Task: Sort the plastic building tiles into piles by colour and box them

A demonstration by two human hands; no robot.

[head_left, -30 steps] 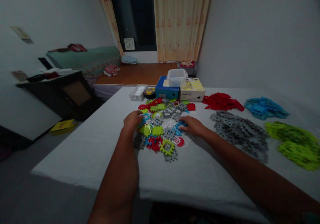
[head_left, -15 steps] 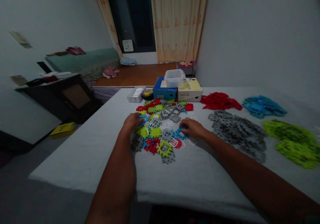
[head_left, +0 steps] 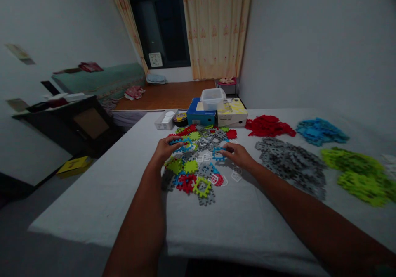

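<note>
My left hand [head_left: 166,149] is closed on a blue toothed building piece [head_left: 186,145] at the left of a mixed pile. Across the pile, my right hand [head_left: 237,155] pinches a blue square frame piece [head_left: 218,159] by its right side, slightly raised above the others. Below and between the hands lie grey pieces [head_left: 206,169], lime-green pieces [head_left: 190,166], red pieces [head_left: 187,183] and small white lattice pieces [head_left: 206,157]. A lime-green frame piece [head_left: 202,187] lies at the pile's near end.
Sorted heaps lie to the right: red [head_left: 269,126], blue [head_left: 321,131], grey [head_left: 291,165] and lime-green [head_left: 360,174]. Behind the mixed pile stand a blue box [head_left: 201,117], a yellow-and-white box [head_left: 232,114], a clear plastic tub [head_left: 213,99], a round tin [head_left: 180,120] and a small white container [head_left: 165,121].
My right hand has lifted the blue frame piece off the pile. My left hand has taken hold of a blue piece and raised it slightly. The camera has turned a little.
</note>
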